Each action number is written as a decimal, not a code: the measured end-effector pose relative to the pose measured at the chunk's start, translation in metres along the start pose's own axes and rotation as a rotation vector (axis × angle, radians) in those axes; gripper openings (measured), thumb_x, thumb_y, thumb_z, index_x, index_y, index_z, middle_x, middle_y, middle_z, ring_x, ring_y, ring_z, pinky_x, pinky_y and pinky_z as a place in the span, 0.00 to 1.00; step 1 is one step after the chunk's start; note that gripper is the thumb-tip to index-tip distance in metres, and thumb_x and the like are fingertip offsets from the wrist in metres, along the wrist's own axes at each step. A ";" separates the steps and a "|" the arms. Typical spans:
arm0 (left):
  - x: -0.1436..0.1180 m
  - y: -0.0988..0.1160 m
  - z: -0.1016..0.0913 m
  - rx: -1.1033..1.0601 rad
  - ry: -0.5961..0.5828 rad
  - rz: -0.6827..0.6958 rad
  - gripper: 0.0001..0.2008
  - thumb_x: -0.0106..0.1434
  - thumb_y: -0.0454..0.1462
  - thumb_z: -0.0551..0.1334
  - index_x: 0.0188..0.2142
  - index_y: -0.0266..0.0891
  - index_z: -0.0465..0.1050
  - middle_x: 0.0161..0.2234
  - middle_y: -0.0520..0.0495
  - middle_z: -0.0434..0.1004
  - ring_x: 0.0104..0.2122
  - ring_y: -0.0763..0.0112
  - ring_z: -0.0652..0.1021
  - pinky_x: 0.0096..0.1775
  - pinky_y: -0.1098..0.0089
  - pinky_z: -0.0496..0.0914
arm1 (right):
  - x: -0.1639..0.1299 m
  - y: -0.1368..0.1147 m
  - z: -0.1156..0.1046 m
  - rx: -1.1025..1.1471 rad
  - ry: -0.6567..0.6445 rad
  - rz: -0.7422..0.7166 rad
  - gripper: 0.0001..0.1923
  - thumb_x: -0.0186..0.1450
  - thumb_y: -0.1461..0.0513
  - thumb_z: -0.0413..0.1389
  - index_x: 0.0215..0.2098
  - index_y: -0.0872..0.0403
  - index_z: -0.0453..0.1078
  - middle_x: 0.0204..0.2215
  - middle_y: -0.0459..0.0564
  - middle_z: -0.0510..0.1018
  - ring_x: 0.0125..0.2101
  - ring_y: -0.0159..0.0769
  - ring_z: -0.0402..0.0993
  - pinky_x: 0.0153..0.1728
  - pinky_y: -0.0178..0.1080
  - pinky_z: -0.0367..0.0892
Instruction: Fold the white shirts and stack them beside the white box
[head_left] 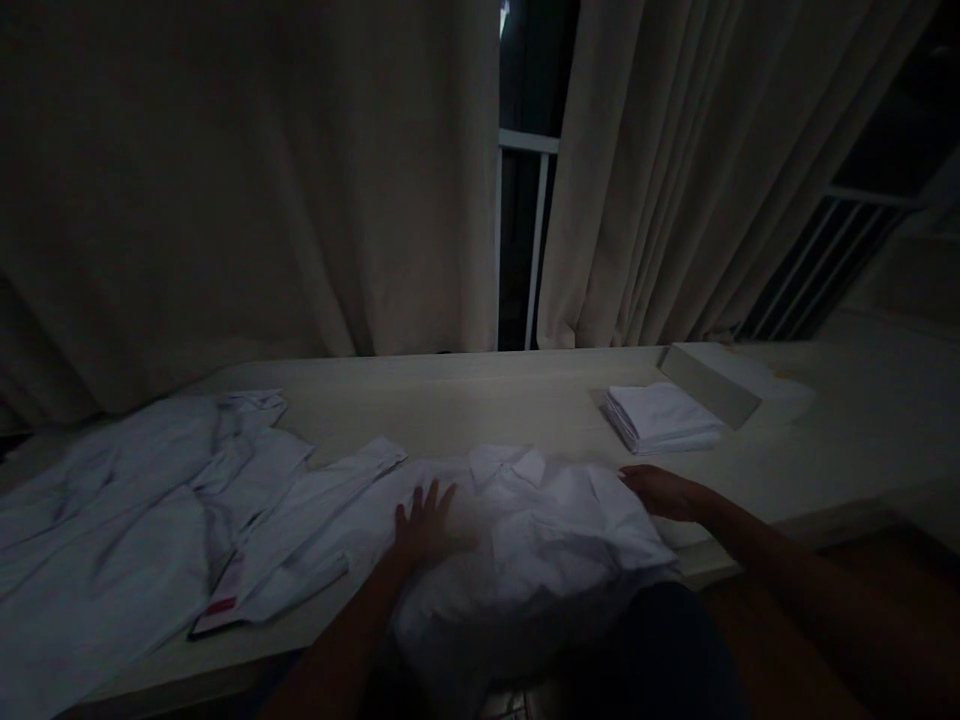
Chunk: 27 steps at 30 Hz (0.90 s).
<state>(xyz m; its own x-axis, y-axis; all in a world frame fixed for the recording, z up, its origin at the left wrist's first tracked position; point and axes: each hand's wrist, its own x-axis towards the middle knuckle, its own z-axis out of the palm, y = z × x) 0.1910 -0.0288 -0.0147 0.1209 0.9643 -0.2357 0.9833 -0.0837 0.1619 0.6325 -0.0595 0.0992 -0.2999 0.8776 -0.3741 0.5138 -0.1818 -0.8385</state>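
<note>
A white collared shirt (pixel 547 530) lies spread on the pale table in front of me, its collar toward the far side and its lower part hanging over the near edge. My left hand (pixel 429 530) rests on the shirt's left side with its fingers spread. At the right shoulder edge of the shirt is my right hand (pixel 664 492), its visible fingers stretched out toward the cloth. Some of its fingers are hidden and the scene is dim. The left sleeve (pixel 337 510) reaches out toward a heap of white garments.
The heap of white garments (pixel 135 500) covers the table's left end. A folded white cloth stack (pixel 660 415) sits back right, beside a pale box (pixel 712 380). Beige curtains (pixel 390 180) hang behind the table (pixel 450 400). A small red-marked item (pixel 221 606) shows at lower left.
</note>
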 end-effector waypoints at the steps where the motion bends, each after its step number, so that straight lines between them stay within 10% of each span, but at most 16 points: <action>1: -0.001 0.000 0.000 0.001 0.006 -0.001 0.62 0.43 0.71 0.55 0.70 0.48 0.37 0.71 0.43 0.28 0.68 0.40 0.33 0.60 0.33 0.36 | -0.001 -0.010 -0.004 0.029 0.070 -0.026 0.21 0.63 0.48 0.53 0.38 0.56 0.73 0.36 0.55 0.79 0.35 0.40 0.76 0.35 0.39 0.68; 6: -0.004 0.002 0.003 -0.021 0.027 -0.019 0.59 0.46 0.72 0.51 0.70 0.47 0.37 0.71 0.42 0.28 0.68 0.39 0.34 0.60 0.33 0.36 | -0.011 -0.076 -0.011 -0.633 0.535 -0.174 0.15 0.68 0.52 0.52 0.39 0.54 0.73 0.36 0.56 0.79 0.38 0.44 0.73 0.40 0.41 0.63; 9: -0.007 0.003 0.003 -0.023 0.041 -0.017 0.58 0.47 0.71 0.51 0.70 0.46 0.38 0.71 0.41 0.29 0.68 0.40 0.34 0.60 0.33 0.36 | -0.018 -0.099 0.003 -0.977 0.578 -0.393 0.17 0.71 0.53 0.47 0.50 0.50 0.72 0.43 0.58 0.78 0.45 0.48 0.71 0.47 0.45 0.60; 11: -0.010 0.005 0.002 -0.023 0.056 -0.022 0.57 0.48 0.71 0.51 0.70 0.46 0.40 0.71 0.40 0.30 0.68 0.40 0.35 0.60 0.34 0.36 | -0.017 -0.095 0.010 -1.110 0.537 -0.438 0.18 0.73 0.56 0.45 0.55 0.49 0.68 0.47 0.58 0.76 0.50 0.49 0.69 0.50 0.46 0.58; 17: -0.013 0.010 -0.001 -0.047 0.059 -0.054 0.58 0.47 0.70 0.53 0.70 0.47 0.41 0.71 0.41 0.29 0.68 0.38 0.36 0.60 0.34 0.37 | 0.005 -0.028 -0.009 -1.258 0.576 0.071 0.13 0.69 0.66 0.48 0.46 0.59 0.72 0.38 0.64 0.78 0.41 0.48 0.75 0.45 0.47 0.61; 23: -0.011 0.010 -0.002 -0.044 0.021 -0.059 0.61 0.45 0.72 0.52 0.70 0.44 0.38 0.71 0.41 0.28 0.68 0.38 0.34 0.60 0.33 0.35 | 0.028 -0.014 0.008 -1.253 0.701 0.074 0.18 0.68 0.69 0.44 0.52 0.60 0.69 0.48 0.69 0.73 0.50 0.53 0.69 0.47 0.50 0.60; 27: -0.011 0.013 -0.017 -0.148 0.151 -0.057 0.47 0.52 0.66 0.55 0.64 0.43 0.61 0.68 0.34 0.52 0.66 0.35 0.52 0.59 0.35 0.48 | 0.062 -0.034 0.064 -1.094 0.583 -0.172 0.17 0.68 0.68 0.45 0.51 0.58 0.70 0.45 0.64 0.75 0.47 0.49 0.70 0.47 0.45 0.62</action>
<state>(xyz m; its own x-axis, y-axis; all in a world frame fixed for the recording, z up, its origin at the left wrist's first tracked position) 0.2005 -0.0358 0.0064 0.0329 0.9940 -0.1045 0.9558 -0.0008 0.2939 0.5453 -0.0275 0.0791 -0.1723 0.9697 0.1730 0.9849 0.1724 0.0144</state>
